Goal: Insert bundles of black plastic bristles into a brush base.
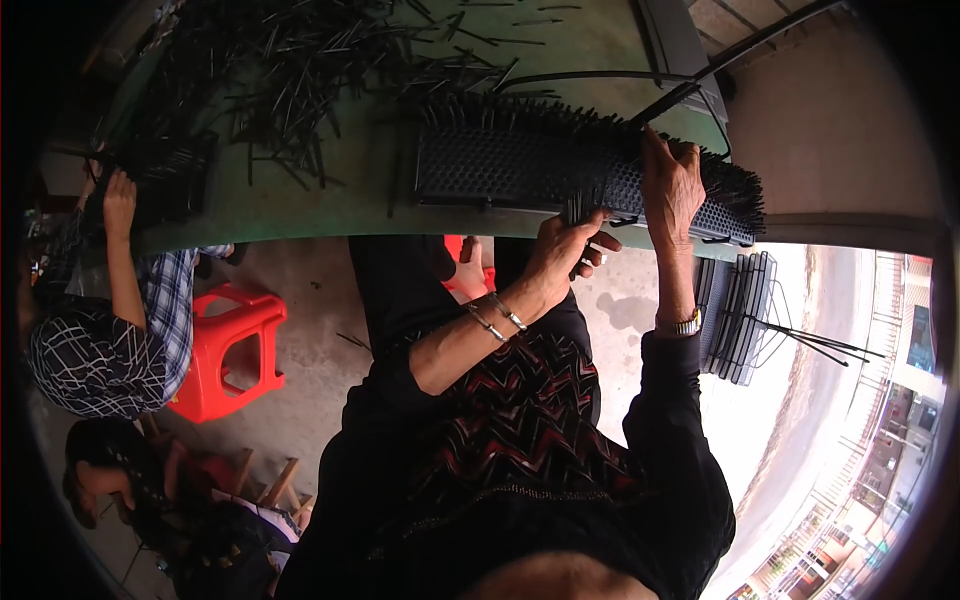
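Observation:
A long black panel [490,165] full of small holes lies along the near edge of the green table [375,205]. Thin black sticks [530,112] stand in dense rows along its far side. My left hand [565,250] is closed around a small bundle of such sticks [577,210], held upright against the panel's near edge. Over the right part of the panel, my right hand [672,190] has its fingers pinched together at the rows of sticks. Whatever is between those fingertips is too small to make out.
Loose black sticks [300,70] are heaped on the table's far left. A black rod frame [690,88] rises behind the panel. At left a co-worker's hand [118,200] works over another dark piece. A red stool [225,350] and black wire racks [745,315] stand below.

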The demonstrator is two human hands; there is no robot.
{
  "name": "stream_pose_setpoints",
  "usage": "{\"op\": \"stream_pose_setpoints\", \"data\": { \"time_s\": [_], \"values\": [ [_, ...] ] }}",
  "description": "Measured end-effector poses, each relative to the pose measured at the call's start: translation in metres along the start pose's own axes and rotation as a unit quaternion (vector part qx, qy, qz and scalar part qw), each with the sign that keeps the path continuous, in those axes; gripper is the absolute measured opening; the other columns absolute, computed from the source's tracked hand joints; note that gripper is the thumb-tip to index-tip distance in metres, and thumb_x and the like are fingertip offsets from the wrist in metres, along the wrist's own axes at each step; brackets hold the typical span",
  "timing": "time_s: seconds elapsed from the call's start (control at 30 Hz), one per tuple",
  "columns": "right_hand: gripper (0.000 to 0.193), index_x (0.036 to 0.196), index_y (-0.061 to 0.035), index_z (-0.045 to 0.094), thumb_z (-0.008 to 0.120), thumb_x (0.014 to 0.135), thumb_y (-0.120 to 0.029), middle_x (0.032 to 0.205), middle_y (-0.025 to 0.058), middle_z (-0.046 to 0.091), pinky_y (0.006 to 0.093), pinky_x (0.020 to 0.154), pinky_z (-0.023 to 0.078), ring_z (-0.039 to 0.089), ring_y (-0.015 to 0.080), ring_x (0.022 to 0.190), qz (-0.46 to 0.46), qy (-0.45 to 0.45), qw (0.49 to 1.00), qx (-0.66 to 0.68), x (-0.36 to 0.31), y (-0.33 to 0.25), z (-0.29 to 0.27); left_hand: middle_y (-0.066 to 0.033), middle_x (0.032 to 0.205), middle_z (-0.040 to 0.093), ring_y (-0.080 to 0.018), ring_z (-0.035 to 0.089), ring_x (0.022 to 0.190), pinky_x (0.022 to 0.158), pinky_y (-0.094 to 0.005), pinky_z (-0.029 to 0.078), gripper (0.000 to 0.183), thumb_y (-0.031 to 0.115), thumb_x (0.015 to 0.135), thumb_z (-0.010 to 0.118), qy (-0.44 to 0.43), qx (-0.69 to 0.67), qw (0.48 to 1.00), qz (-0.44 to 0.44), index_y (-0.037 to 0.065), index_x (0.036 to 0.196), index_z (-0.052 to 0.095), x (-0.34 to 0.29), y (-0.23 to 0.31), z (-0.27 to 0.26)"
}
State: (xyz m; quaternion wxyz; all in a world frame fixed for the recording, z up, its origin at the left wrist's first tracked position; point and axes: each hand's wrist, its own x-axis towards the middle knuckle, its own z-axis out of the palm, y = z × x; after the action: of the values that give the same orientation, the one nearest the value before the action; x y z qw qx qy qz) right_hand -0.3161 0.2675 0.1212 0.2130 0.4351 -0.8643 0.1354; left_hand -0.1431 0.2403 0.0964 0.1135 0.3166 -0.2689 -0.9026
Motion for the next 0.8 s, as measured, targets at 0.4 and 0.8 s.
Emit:
{"op": "stream_pose_setpoints", "data": {
  "time_s": [0.4,0.8],
  "values": [
    [0.027,0.117,-0.0234,0.066,0.059,0.090,-0.025,0.093,0.0116,0.057,0.0369,0.067,0.048,0.059,0.0282,0.081,-0.075,0.031,0.994,-0.073,-0.002,0.004,0.005,-0.0071,0.077,0.064,-0.0040,0.042,0.055,0.041,-0.0165,0.024,0.029,0.028,0.095,0.055,-0.025,0.011,0.999,0.018,0.004,0.108,0.065,0.000,-0.006,-0.003],
    [0.017,0.096,0.0027,0.063,0.060,0.088,-0.012,0.089,0.0089,0.064,0.0249,0.070,0.049,0.063,0.0139,0.077,0.067,-0.324,0.806,0.491,-0.035,0.021,-0.035,-0.0081,0.082,0.071,-0.0027,0.043,0.052,0.041,-0.0167,0.026,0.029,0.033,0.092,0.060,-0.067,0.051,0.996,0.034,0.006,0.097,0.068,-0.003,-0.004,0.003]
  ]
}}
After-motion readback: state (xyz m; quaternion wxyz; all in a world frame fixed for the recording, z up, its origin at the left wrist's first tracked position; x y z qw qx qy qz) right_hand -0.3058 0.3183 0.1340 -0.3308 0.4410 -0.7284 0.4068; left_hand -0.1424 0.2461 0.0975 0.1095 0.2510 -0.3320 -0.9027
